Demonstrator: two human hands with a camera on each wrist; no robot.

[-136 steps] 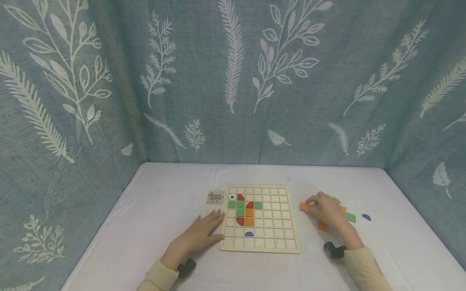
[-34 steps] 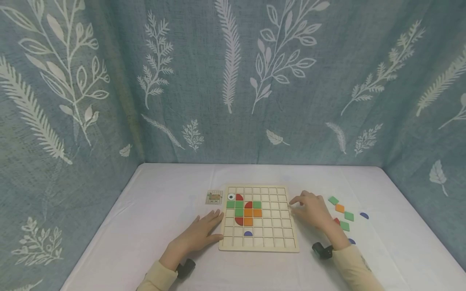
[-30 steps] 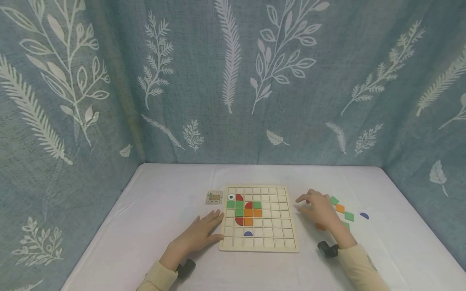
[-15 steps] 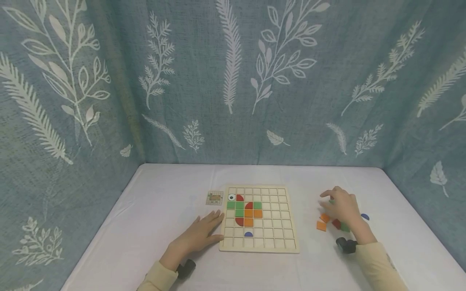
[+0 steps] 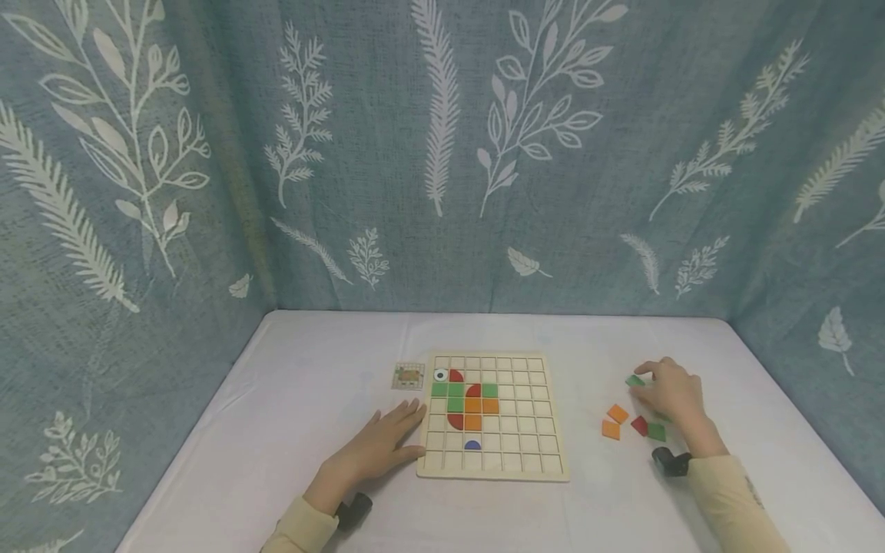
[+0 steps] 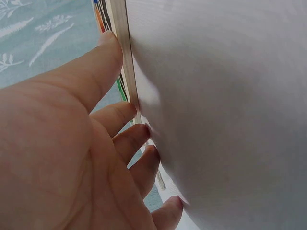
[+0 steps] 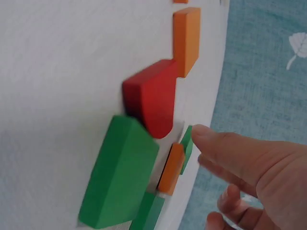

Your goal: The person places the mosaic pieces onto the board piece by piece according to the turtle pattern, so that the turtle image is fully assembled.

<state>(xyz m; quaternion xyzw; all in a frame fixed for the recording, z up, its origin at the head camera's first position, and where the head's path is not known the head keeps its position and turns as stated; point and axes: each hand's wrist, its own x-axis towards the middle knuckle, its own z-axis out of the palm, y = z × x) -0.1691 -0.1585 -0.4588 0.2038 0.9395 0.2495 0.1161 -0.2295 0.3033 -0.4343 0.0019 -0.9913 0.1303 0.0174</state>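
My left hand (image 5: 383, 442) lies spread on the table, its fingertips and thumb at the left edge of the wooden grid board (image 5: 512, 470); in the left wrist view the thumb (image 6: 103, 57) overlaps the board's side. My right hand (image 5: 672, 395) is over the loose tiles at the right. Its thumb and index finger stand apart on either side of a green square tile (image 5: 634, 380), which lies on the cloth. From the right wrist, the thumb tip overlaps this green tile (image 7: 187, 149), beside an orange tile (image 7: 171, 170).
Two orange tiles (image 5: 611, 430), a red rounded tile (image 5: 639, 425) and a green tile (image 5: 656, 432) lie left of the right wrist. The board bears several coloured tiles and a white eye tile (image 5: 440, 375). A pattern card (image 5: 409, 375) lies beyond the left hand.
An orange tile has come onto the board, right of another orange one. My right hand has since withdrawn from the board's right edge to the loose tiles. My left hand has stayed put.
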